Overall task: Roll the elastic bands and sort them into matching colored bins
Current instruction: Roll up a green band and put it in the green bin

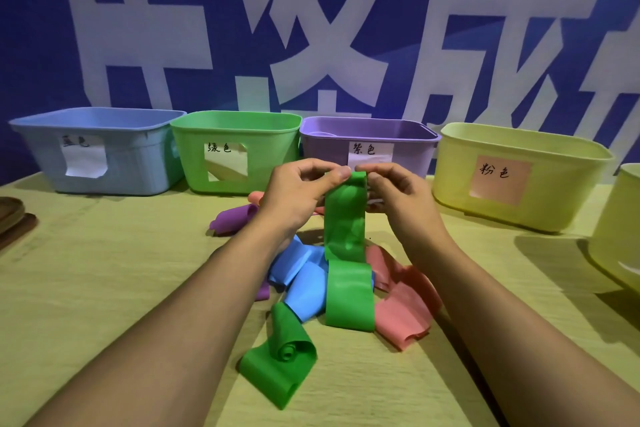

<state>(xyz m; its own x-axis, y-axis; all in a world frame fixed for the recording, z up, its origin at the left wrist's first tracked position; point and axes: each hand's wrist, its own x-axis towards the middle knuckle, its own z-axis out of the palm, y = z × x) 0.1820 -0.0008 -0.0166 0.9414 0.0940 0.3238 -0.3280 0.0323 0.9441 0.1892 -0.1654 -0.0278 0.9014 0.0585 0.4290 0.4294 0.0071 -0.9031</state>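
Head view of a table (pixel 104 288) with a row of bins along its far edge. The left hand (pixel 298 194) and the right hand (pixel 398 194) each pinch one top corner of a green band (pixel 346 218), holding it raised above the table in front of the purple bin; the band hangs down, and its lower length lies folded on the table, ending in a loose curl (pixel 287 352) near the viewer. Beneath and beside it lie a blue band (pixel 301 284), a pink band (pixel 405 305) and a purple band (pixel 232 220), heaped together and partly overlapping.

Bins, left to right: a blue bin (pixel 138 149) with a curled paper label whose second character reads 色, the first being unclear; a green bin (pixel 270 156) labelled 绿色; a purple bin (pixel 408 146) labelled 紫色; a yellow bin (pixel 554 191) bearing a pink label that reads 粉色. A further yellow bin (pixel 616 236) is cut off at the right edge. Behind stands a blue banner (pixel 41 28) with large white characters, cropped and not fully legible.
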